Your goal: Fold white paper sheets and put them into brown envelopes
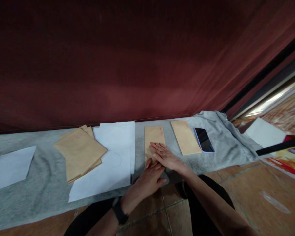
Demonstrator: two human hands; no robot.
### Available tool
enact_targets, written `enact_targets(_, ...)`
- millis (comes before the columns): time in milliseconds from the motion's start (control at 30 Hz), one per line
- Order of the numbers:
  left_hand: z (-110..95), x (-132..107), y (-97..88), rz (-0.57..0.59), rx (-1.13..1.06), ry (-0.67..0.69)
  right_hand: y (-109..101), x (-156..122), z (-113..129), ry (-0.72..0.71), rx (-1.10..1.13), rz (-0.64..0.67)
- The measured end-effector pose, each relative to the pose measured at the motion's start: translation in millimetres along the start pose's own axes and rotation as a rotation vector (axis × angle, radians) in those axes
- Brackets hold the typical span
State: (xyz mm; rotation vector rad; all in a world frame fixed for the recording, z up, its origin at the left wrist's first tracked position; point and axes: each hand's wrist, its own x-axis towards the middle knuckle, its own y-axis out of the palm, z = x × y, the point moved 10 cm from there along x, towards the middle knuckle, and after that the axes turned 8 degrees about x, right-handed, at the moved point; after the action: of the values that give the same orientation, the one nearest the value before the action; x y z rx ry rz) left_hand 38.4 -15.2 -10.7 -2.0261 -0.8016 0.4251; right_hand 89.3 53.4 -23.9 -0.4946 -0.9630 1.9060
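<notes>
Left hand rests over the near end of a brown envelope, right hand lies flat on its middle; both are unclenched, grasping nothing. This envelope lies on grey cloth, beside white sheets. I judge it light, thin, easily creased; the uncovered far edge suits pinching.

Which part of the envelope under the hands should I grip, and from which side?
Probably the far part of its left long edge, from the left: the envelope lies flat, left hand and right hand cover much of its near part, and the red surface stands close beyond its far edge.
</notes>
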Motion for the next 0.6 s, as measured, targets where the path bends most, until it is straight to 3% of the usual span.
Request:
enact_targets(133,55,-8,-41.1,-0.343,-0.054,-0.323,-15,-9,2,0.002,0.172,-0.045)
enact_targets(200,75,-16,-52.3,-0.449,-0.058,-0.459,-26,-12,-1,0.017,0.252,-0.108)
enact_targets(367,95,-12,-48.4,-0.393,-0.275,-0.562,-34,-13,-5,0.054,0.266,-0.190)
enact_targets(600,96,-9,-33.2,-0.351,-0.324,-0.564,-6,-20,7,0.021,-0.113,-0.255)
